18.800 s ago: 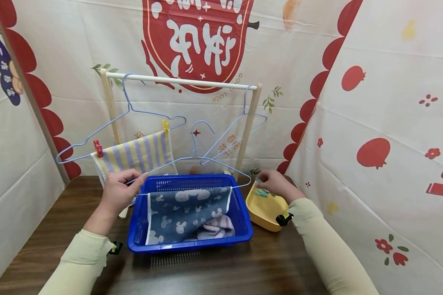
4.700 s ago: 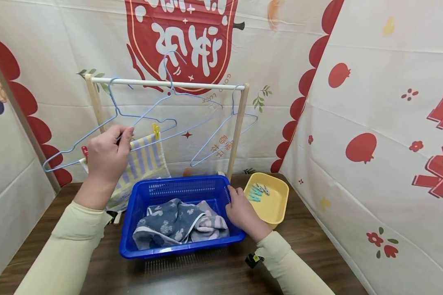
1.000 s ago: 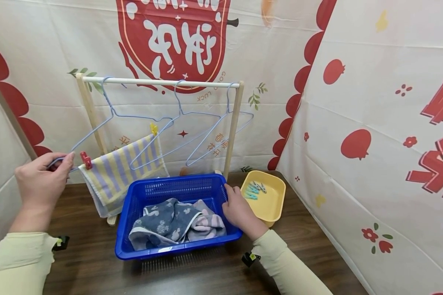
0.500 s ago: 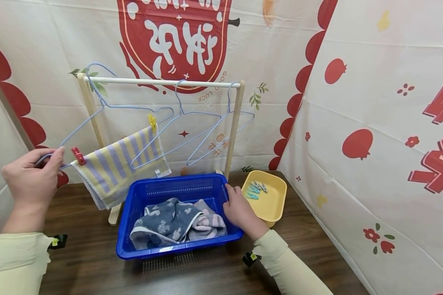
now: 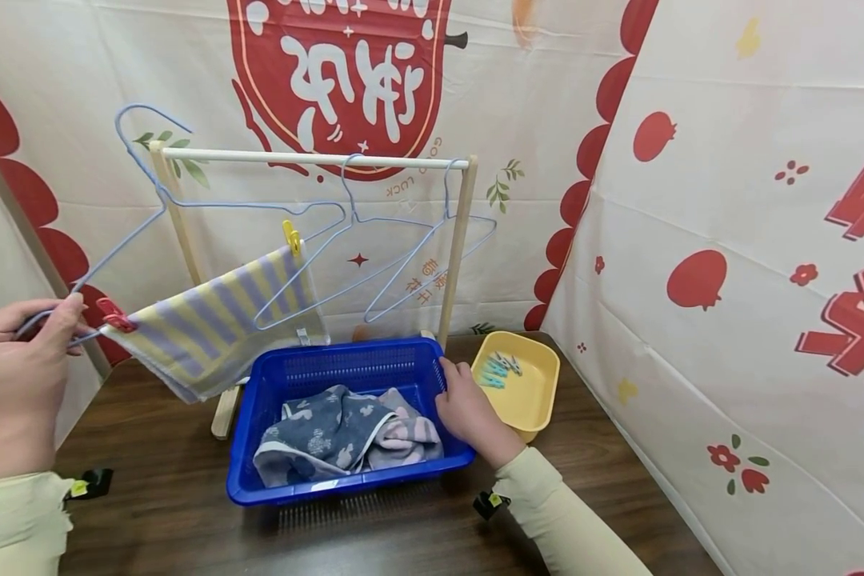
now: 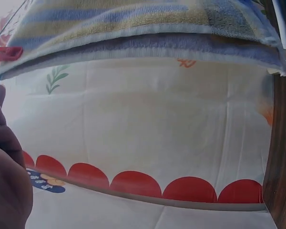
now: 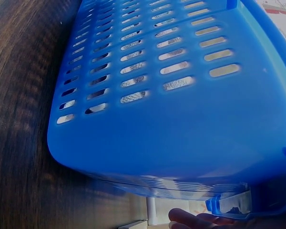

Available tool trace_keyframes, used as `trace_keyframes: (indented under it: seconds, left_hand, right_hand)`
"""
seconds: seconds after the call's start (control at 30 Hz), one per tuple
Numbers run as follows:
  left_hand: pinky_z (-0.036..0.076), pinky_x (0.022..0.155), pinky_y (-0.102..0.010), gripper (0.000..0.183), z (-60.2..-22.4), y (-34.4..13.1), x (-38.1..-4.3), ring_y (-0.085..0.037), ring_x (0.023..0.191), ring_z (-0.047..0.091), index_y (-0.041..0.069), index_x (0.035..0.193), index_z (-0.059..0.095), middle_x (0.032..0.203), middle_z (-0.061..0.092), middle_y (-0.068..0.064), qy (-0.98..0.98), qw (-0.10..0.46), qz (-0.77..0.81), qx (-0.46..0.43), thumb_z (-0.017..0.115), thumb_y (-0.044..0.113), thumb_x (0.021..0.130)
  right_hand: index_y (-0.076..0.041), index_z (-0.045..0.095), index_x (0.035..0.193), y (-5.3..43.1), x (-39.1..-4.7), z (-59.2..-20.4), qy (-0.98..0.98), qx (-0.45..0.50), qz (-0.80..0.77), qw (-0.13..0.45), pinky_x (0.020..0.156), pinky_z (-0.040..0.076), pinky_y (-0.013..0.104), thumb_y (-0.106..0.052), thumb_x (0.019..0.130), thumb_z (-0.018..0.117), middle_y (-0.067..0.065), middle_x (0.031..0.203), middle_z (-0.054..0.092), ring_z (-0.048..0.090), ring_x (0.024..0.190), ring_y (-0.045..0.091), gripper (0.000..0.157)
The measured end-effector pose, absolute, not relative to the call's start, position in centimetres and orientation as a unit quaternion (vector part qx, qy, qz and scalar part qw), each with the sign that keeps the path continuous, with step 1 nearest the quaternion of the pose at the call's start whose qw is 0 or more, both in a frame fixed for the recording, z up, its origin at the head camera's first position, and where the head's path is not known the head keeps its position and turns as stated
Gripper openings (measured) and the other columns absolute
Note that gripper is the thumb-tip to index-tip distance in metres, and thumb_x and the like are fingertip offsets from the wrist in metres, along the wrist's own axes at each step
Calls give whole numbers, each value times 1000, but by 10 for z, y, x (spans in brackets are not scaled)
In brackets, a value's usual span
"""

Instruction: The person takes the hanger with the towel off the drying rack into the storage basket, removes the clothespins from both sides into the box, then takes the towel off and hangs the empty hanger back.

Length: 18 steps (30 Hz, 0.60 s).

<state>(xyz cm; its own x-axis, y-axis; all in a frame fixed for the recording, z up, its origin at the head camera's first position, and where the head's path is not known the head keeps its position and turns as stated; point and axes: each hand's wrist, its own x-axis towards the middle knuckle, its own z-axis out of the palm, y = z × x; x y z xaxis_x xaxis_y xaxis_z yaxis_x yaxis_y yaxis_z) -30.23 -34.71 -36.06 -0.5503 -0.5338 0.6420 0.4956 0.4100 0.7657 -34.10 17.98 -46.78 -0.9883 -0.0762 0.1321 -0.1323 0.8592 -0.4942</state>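
Observation:
In the head view my left hand (image 5: 22,360) pinches the left corner of a blue wire hanger (image 5: 160,190), whose hook is off the rack rod. A yellow and lilac striped towel (image 5: 209,320) hangs from that hanger, held by a red clothespin (image 5: 118,315) and a yellow clothespin (image 5: 292,238). The towel's lower edge (image 6: 148,52) also fills the top of the left wrist view. My right hand (image 5: 475,416) grips the right rim of the blue basket (image 5: 274,494). Inside lie a dark towel with white mouse shapes (image 5: 324,432) and a pink-grey towel (image 5: 406,440).
Behind the basket stands a rack with a white rod (image 5: 259,158). One hanger (image 5: 354,218) hangs near its middle and another hanger (image 5: 446,214) at its right end. Right of the basket is a yellow bin (image 5: 529,412) with several clothespins (image 5: 495,374).
An empty hanger that my left hand held now hangs on the rod. My left hand has since lifted the striped towel's hanger off the rod and drawn it left. My right hand stays on the basket.

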Motion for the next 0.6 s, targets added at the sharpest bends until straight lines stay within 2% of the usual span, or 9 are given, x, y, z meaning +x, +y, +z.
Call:
trace_keyframes:
  seconds: [0.1,0.2,0.43,0.6]
  left_hand:
    - [50,60,-7,19,-358,-348,-297,5,59,61,-10,105,77,72,69,24,-696,471,-543,7,76,9,105]
    - [49,58,-8,22,-355,-346,-294,3,59,60,-14,107,76,71,69,22,-694,468,-547,3,75,8,106]
    - [49,52,-11,15,-349,-340,-290,-5,55,66,-17,95,74,69,74,1,-614,436,-654,-71,78,-4,99]
    - [49,49,-13,14,-347,-333,-287,-11,51,67,-26,95,70,67,74,-8,-542,402,-723,-146,77,-14,95]
  right_hand:
    - [-7,39,170,180,-341,-468,-963,53,259,54,105,57,57,-11,109,61,21,150,52,67,122,37,65]
    - [-7,39,170,181,-341,-468,-963,52,258,55,104,58,57,-12,109,61,21,150,52,67,121,37,65]
    - [-6,40,169,180,-340,-467,-962,53,262,55,105,57,58,-10,108,62,21,148,53,67,120,37,65]
    - [-7,40,170,179,-340,-465,-961,50,266,50,106,56,58,-10,108,61,21,149,52,66,123,38,65]
